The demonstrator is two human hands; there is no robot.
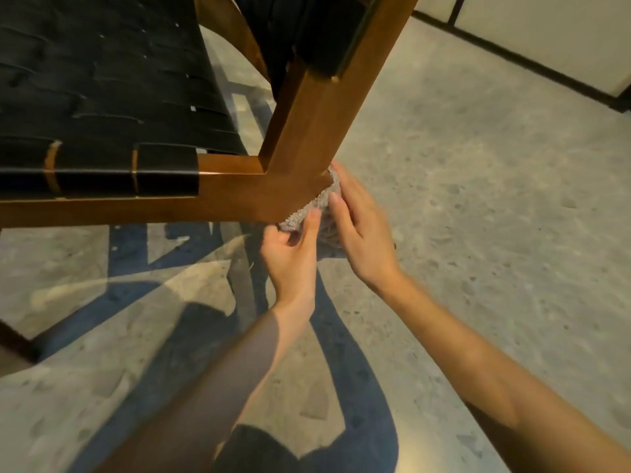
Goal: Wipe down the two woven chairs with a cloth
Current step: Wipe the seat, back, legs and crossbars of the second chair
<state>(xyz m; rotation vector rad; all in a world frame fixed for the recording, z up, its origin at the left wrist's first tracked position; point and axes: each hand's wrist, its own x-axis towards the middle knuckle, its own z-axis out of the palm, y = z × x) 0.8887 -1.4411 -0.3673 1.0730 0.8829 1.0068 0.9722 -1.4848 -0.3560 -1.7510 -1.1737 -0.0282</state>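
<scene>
A woven chair with a brown wooden frame (239, 196) and black woven straps (102, 107) fills the upper left. A grey textured cloth (307, 213) is bunched against the frame's corner joint, where the seat rail meets the upright post. My left hand (292, 257) pinches the cloth's lower edge from below. From the right, my right hand (358, 227) wraps around the cloth, its fingers lying over it against the post. Much of the cloth is hidden behind both hands. Only one chair is in view.
Speckled grey stone floor (478, 186) spreads to the right and below, crossed by dark shadows of the chair and my arms. A pale wall with a dark baseboard (512, 52) runs along the upper right. Another dark wooden leg (17, 343) shows at the left edge.
</scene>
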